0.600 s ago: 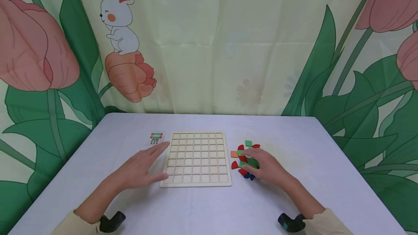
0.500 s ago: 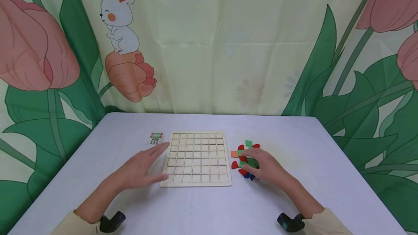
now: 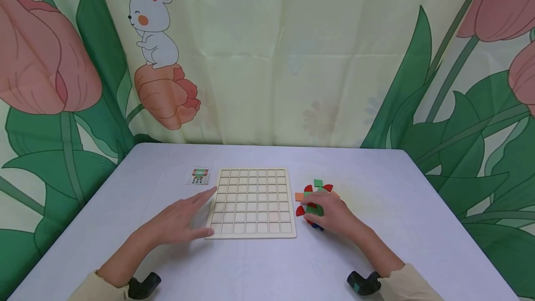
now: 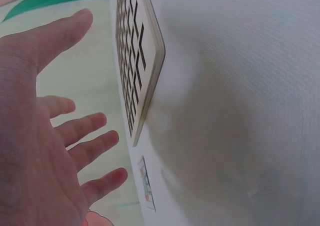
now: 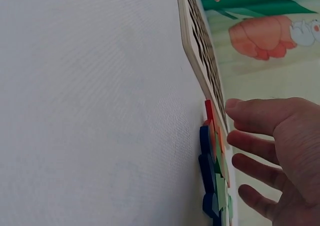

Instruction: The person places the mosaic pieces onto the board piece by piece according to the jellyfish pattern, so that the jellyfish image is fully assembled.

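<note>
A pale wooden grid board (image 3: 252, 204) lies flat in the middle of the white table. At its left edge hovers my left hand (image 3: 175, 221), fingers spread and holding nothing; the left wrist view shows the fingers (image 4: 90, 153) apart from the board. To the board's right lies a loose heap of flat coloured pieces (image 3: 311, 210), red, green, orange and dark blue. Just over this heap is my right hand (image 3: 336, 212), its fingers slightly bent. In the right wrist view the fingers (image 5: 255, 143) hold nothing and stand apart from the pieces, several of which the hand covers in the head view.
A small pattern card (image 3: 198, 175) with a gridded figure lies at the board's upper left. A curtain (image 3: 267, 59) printed with tulips and a rabbit hangs behind the table (image 3: 267, 268).
My right hand has shifted a little to the left over the coloured pieces. My left hand has dropped slightly toward me, still beside the board.
</note>
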A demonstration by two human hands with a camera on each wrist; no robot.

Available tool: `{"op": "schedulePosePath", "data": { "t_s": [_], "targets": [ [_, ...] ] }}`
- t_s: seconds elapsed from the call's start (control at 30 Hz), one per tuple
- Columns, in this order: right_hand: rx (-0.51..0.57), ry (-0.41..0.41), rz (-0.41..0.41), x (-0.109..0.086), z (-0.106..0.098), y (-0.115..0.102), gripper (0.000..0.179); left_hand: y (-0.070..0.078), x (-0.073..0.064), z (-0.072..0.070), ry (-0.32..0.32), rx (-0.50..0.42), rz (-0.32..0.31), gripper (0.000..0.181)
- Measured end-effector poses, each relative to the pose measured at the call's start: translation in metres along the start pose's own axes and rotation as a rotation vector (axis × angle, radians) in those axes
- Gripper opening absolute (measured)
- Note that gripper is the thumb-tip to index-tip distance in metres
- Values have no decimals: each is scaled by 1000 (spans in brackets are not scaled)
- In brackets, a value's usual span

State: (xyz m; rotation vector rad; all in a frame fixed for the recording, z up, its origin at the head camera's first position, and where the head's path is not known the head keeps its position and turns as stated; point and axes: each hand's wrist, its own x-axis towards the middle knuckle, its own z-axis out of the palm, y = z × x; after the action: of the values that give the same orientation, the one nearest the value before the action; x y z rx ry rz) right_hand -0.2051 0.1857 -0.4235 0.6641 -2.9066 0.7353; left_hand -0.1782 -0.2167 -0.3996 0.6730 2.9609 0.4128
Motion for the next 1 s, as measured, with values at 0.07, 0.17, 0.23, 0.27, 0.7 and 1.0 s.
{"op": "schedulePosePath", "data": {
  "t_s": [0.07,0.17,0.23,0.27,0.7,1.0],
  "targets": [
    [15,-9,-16,1,0,0,31,0,0,1,-7,-6,-7,95],
    [27,-24,-50,2,1,1,28,-1,0,2,-23,-9,-21,96],
    [33,-34,-64,2,2,1,26,-1,0,2,-33,-16,-29,97],
    [37,-39,-65,2,2,1,26,-1,0,2,-37,-16,-33,97],
    [13,-40,64,8,9,-2,21,-6,2,6,-42,19,-32,96],
    [-20,-43,94,10,9,-5,21,-8,6,8,-47,36,0,95]
  ]
}}
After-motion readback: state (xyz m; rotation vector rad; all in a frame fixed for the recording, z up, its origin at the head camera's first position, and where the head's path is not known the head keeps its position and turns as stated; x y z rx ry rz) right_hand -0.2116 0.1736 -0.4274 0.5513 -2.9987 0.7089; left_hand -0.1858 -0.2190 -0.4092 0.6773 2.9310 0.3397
